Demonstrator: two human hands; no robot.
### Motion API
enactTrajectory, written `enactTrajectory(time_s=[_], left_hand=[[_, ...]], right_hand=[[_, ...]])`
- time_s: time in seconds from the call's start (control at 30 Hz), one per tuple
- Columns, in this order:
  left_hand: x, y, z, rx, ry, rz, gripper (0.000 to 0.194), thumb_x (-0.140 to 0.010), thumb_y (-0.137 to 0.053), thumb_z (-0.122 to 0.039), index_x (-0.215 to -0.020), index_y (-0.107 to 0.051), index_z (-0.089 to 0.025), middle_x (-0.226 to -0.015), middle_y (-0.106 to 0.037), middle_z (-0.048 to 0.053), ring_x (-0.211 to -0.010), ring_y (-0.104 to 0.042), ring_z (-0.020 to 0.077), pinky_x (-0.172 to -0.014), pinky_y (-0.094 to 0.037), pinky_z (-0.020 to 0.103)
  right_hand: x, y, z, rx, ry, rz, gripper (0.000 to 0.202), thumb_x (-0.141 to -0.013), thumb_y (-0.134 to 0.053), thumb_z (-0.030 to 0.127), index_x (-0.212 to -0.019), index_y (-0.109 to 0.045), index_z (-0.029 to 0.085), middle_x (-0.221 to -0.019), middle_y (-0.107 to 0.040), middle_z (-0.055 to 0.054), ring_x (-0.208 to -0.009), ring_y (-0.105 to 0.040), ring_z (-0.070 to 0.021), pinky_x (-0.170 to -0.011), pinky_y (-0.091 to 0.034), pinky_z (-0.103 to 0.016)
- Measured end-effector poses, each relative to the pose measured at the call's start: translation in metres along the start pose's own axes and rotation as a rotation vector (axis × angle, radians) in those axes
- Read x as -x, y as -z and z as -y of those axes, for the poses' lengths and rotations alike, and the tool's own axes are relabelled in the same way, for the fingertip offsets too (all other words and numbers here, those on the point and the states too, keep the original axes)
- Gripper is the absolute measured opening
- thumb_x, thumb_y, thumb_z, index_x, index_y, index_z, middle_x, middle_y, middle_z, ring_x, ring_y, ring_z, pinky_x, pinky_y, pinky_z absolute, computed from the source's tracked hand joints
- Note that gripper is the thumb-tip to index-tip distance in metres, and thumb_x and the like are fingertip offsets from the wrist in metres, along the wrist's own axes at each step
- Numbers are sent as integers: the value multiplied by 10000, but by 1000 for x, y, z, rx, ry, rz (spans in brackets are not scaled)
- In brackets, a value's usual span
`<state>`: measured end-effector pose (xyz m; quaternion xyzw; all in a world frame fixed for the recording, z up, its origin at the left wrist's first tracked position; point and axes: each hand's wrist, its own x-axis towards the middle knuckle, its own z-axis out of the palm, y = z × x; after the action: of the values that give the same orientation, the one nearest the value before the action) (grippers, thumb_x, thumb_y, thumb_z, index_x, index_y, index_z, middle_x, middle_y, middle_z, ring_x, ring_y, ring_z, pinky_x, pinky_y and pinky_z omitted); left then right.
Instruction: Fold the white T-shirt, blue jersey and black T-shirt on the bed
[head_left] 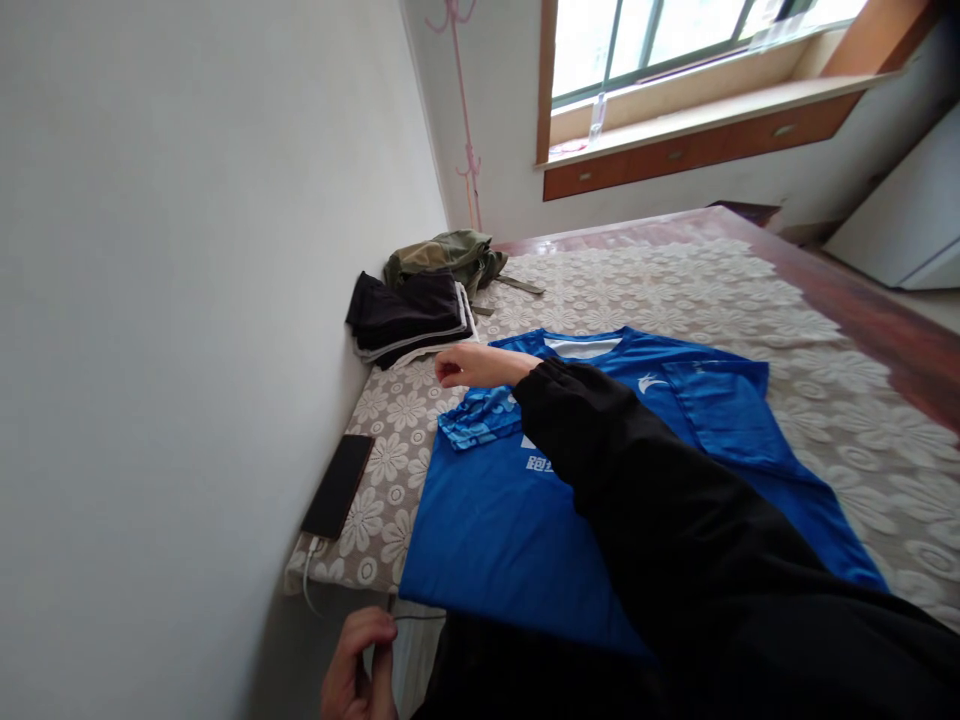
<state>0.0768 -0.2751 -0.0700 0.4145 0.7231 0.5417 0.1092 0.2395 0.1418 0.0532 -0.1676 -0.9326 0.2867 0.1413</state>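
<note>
A blue short-sleeved shirt (495, 540) lies spread on the patterned cover, its white-lined collar toward the far side. White lettering and a small white logo mark its front. Both sleeves lie folded in over the body; the left one (484, 418) has a lighter pattern. My right arm, in a black sleeve, reaches across the shirt. My right hand (472, 366) is just beyond the patterned sleeve, fingers curled, with nothing visible in them. Low in the view, off the near edge, my left hand (361, 665) has its thumb and bent fingers drawn together, apart from the shirt, nothing seen between them.
A dark phone (339, 487) with a white cable (307, 575) lies by the wall. Folded dark clothes (409, 312) and an olive backpack (442, 258) sit farther back. A flower-patterned cover (637, 285) is under the shirt. Beyond stand a pink coat rack (463, 100) and a window.
</note>
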Motion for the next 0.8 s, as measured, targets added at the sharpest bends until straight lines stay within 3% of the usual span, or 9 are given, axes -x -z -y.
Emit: enactTrajectory(time_s=[0.1, 0.2, 0.3, 0.4, 0.53, 0.8], left_hand=[[-63, -24, -53, -104, -87, 282, 285, -920, -578, -454, -888, -743, -223, -945, -734, 94, -926, -680, 280, -876, -554, 385], [-133, -65, -91, -221, -156, 533, 327, -978, -502, -414, -1120, -718, -212, -1114, -737, 93, -992, -683, 249, -887, -545, 356], [-193, -111, -101, -343, -267, 602, 332, -1008, -471, -367, -1194, -685, -195, -1194, -717, 103, -1020, -681, 225, -879, -530, 334], [-234, -149, -91, -588, -309, 597, 289, -993, -516, -348, -1159, -691, -189, -1149, -718, 107, -980, -675, 218, -827, -508, 315], [-255, -173, -74, -653, -322, 622, 239, -937, -600, -412, -909, -706, -199, -930, -714, 76, -863, -646, 222, -744, -464, 312], [-252, -171, -48, -624, -492, 634, 337, -977, -511, -470, -762, -602, -228, -843, -659, 60, -902, -595, 236, -813, -433, 345]], right_hand=[[11, 18, -6, 89, -130, -54, 130, -900, -620, 209, -971, -720, 167, -859, -701, -24, -753, -572, -145, -699, -379, -254], [19, 23, -21, 242, -353, -204, 191, -932, -576, 225, -1030, -735, 185, -984, -735, -61, -896, -624, -190, -780, -399, -264], [23, 14, -41, 305, -514, -264, 210, -960, -561, 264, -1057, -729, 182, -1054, -741, -105, -987, -646, -237, -822, -420, -287], [26, -1, -59, 340, -630, -304, 274, -1001, -530, 364, -1090, -702, 170, -1092, -735, -156, -1025, -652, -280, -829, -444, -324], [26, -21, -74, 394, -727, -344, 367, -1024, -483, 454, -1159, -659, 161, -1181, -706, -203, -1111, -625, -323, -891, -451, -379], [23, -31, -88, 425, -649, -317, 336, -1046, -430, 363, -1203, -634, 147, -1265, -644, -232, -1204, -541, -352, -1002, -381, -448]])
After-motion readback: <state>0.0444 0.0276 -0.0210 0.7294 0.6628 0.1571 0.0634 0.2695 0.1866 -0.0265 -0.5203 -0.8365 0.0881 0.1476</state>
